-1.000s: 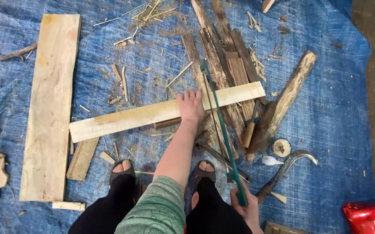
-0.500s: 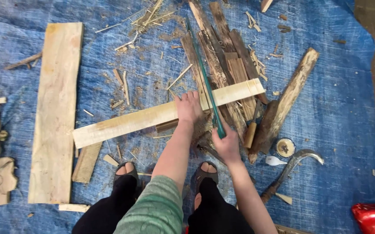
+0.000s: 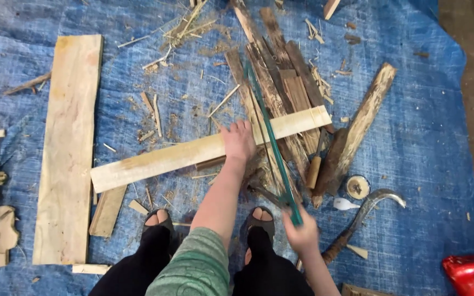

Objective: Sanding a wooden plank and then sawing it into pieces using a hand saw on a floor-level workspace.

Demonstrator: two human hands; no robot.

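My left hand [image 3: 238, 141] lies flat on the pale wooden plank [image 3: 204, 151], fingers spread and pressing it down onto the blue tarp [image 3: 423, 126]. The plank runs slantwise, its lower end to the left, its higher end resting far right across a heap of dark split wood [image 3: 281, 82]. My right hand [image 3: 303, 234] is closed around the handle of the green saw [image 3: 270, 137] near my right foot; its thin blade stretches away from me and crosses the plank just to the right of my left hand (the hand itself is a little blurred). Both my feet in dark sandals [image 3: 157, 218] sit at the near edge, on either side of my left forearm. A broad pale board [image 3: 67, 148] lies lengthwise at the left, well apart from the plank. To the right of the heap leans a bark-edged log [image 3: 366, 115], and near it lie a small round tin [image 3: 357, 187] and a curved sickle [image 3: 366, 211]. A red container [image 3: 472, 274] shows at the near right corner.
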